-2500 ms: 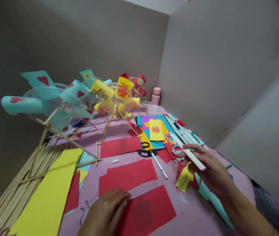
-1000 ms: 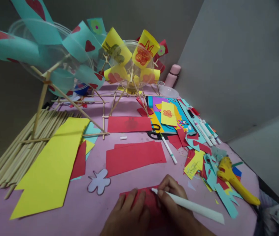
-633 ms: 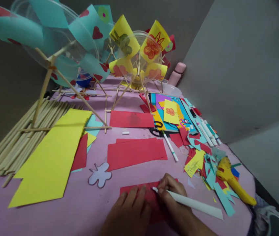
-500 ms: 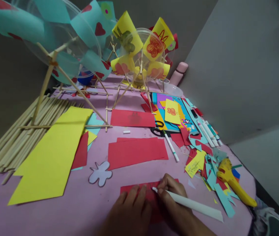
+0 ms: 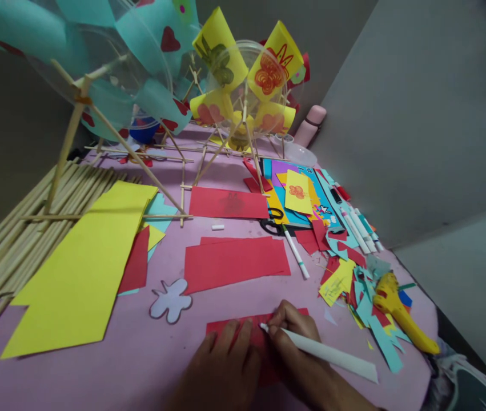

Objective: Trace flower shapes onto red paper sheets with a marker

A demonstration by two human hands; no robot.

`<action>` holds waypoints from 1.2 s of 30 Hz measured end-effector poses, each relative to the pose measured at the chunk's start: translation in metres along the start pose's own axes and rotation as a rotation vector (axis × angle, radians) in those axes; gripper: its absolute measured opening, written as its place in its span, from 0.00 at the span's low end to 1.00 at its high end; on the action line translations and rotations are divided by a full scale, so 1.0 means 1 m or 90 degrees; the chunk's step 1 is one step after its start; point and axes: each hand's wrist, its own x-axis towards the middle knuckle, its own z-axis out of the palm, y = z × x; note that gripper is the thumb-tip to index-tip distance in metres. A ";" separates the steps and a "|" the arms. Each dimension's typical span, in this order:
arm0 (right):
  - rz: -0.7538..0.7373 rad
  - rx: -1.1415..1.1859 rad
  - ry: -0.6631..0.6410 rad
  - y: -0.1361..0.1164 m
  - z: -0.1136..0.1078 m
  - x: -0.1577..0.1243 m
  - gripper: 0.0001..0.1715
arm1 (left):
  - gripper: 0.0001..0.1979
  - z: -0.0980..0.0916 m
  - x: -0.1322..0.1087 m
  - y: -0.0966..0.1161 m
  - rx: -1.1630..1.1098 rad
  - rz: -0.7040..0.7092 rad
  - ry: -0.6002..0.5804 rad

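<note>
A white marker (image 5: pixel 328 355) lies in the closed fingers of my right hand (image 5: pixel 296 337), its tip against a red paper strip (image 5: pixel 265 348) at the near edge of the table. On the left part of the same strip rests my left hand (image 5: pixel 228 365), fingers laid flat and holding nothing. My hands hide much of the strip and any marks under them. Left of them lies a pale butterfly cutout (image 5: pixel 171 301) with a dark outline. Beyond my hands are stacked red strips (image 5: pixel 236 262) and a small white marker cap (image 5: pixel 217 227).
Yellow paper sheets (image 5: pixel 80 268) and a bundle of wooden sticks (image 5: pixel 24 240) lie left. Paper scraps (image 5: pixel 365 305), a yellow glue gun (image 5: pixel 405 319), black scissors (image 5: pixel 273 222) and a green-tipped marker (image 5: pixel 295 252) lie right. Stick-framed wheels with yellow (image 5: pixel 270 71) and blue paper (image 5: pixel 148 51) stand behind.
The whole view has shifted slightly left. My right hand has moved the marker tip a little to the left on the red strip; my left hand stays flat on it.
</note>
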 end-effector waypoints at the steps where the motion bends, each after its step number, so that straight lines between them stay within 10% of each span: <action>1: 0.001 0.005 -0.004 -0.001 0.000 0.000 0.05 | 0.12 0.000 0.000 0.000 0.002 0.002 0.003; 36: 0.018 -0.007 -0.008 -0.016 0.002 0.001 0.08 | 0.16 0.001 -0.001 -0.001 0.013 0.014 -0.011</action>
